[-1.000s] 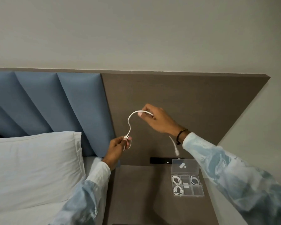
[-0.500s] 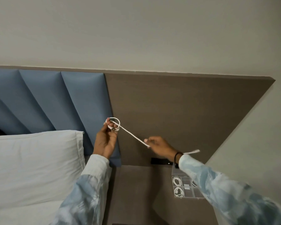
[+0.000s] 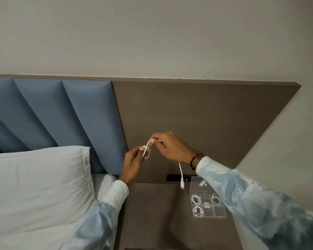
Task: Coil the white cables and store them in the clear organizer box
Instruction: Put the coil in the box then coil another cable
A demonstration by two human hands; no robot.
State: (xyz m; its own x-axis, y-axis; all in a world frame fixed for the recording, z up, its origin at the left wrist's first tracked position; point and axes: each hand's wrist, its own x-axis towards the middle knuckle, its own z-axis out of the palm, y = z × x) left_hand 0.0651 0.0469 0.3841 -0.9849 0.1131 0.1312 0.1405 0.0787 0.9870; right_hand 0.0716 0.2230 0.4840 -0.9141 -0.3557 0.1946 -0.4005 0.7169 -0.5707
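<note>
The white cable [image 3: 146, 152] is held in the air above the bench [image 3: 152, 213], in front of the brown wall panel [image 3: 197, 112]. The left hand [image 3: 133, 164] is closed on a small coil of it. The right hand [image 3: 168, 147] pinches the strand just beyond the coil. The free tail [image 3: 181, 175] hangs down from the right hand, and its plug ends just above the bench, near the clear organizer box [image 3: 220, 212].

The step in hand appears to be coiling; storage has not begun for this cable. The next move calls for wrapping the hanging tail onto the coil, then carrying the coil right and down to a free compartment.

The box sits open on the right of the bench with its lid [image 3: 200, 183] raised at the far side. Three compartments already hold coiled cables; others look free. A pillow [image 3: 38, 184] lies well to the left. The right forearm crosses above part of the box, and the dangling plug could catch on the lid.
</note>
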